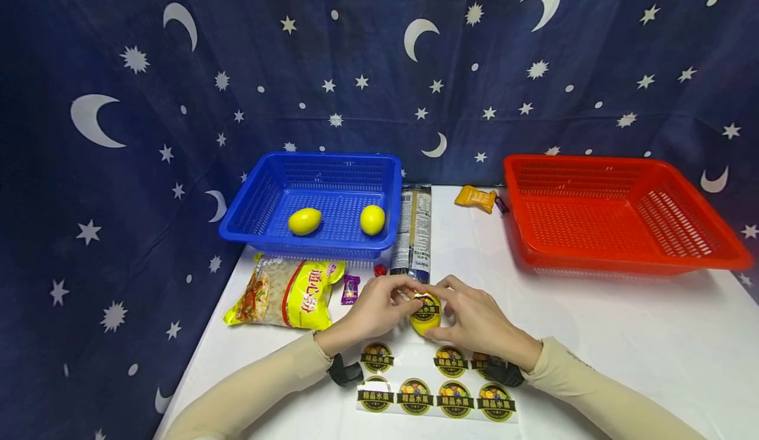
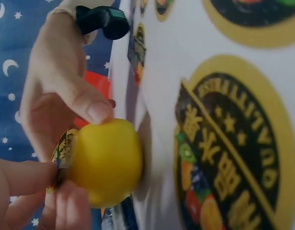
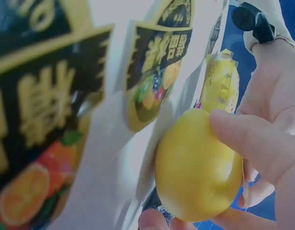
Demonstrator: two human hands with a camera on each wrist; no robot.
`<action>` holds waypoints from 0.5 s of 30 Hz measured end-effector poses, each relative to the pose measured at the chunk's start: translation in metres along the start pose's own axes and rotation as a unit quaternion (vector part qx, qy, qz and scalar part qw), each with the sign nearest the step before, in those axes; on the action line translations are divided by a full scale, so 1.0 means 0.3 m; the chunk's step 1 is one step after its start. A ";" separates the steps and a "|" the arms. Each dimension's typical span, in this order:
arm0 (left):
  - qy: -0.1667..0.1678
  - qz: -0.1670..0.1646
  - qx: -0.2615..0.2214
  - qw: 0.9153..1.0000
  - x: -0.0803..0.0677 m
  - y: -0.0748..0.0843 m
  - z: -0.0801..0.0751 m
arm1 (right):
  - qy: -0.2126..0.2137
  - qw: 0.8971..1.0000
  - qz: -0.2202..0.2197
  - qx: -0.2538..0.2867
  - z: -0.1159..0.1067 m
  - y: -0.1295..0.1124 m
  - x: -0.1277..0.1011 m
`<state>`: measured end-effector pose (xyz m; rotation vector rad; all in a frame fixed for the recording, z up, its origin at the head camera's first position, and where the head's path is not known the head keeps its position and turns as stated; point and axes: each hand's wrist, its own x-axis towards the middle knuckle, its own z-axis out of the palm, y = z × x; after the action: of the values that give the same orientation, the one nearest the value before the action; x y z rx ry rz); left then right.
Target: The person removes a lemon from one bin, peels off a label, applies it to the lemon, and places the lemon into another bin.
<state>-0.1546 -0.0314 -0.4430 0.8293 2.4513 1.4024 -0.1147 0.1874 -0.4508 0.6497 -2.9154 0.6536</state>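
A yellow lemon (image 1: 423, 325) is on the white table between both hands, with a round black-and-gold sticker (image 1: 429, 309) against its upper side. My right hand (image 1: 485, 318) grips the lemon, its thumb on one side and fingers curled round the other, as the right wrist view shows with the lemon (image 3: 198, 167) close up. Thumb and finger of my left hand (image 1: 376, 311) pinch the edge of the sticker (image 2: 66, 151), seen in the left wrist view. Just in front lies a sheet of similar stickers (image 1: 415, 397); the right wrist covers part of it.
A blue basket (image 1: 237, 230) with two lemons stands back left, a red basket (image 1: 593, 255) back right. Nearby lie a yellow pasta bag (image 1: 296, 292), a purple-wrapped sweet (image 1: 350, 290), a small red item (image 1: 380, 270), a long dark-and-silver packet (image 1: 412, 229) and an orange packet (image 1: 474, 197).
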 end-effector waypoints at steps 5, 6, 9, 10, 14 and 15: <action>0.027 0.004 0.002 1.000 0.005 -0.002 0.018 | -0.002 1.000 -0.004 0.018 -0.002 0.001 0.005; 0.031 0.003 0.001 1.000 0.005 -0.002 0.020 | -0.002 1.000 -0.004 0.019 -0.001 0.001 0.006; 0.043 0.006 0.005 0.999 0.003 -0.001 0.026 | -0.003 1.000 -0.004 0.020 0.001 0.004 0.008; 0.047 0.010 0.011 0.999 0.004 -0.002 0.028 | -0.005 1.000 -0.004 0.021 0.000 0.005 0.008; 0.063 0.033 0.054 0.996 0.006 -0.001 0.034 | -0.008 1.000 -0.001 0.028 -0.005 0.009 0.006; 0.066 0.040 0.067 0.995 0.007 -0.001 0.035 | -0.004 0.999 0.002 0.031 -0.007 0.011 0.004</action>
<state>-0.1519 -0.0227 -0.4487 0.8985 2.6638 1.3732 -0.1171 0.1904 -0.4501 0.6554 -2.9142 0.7474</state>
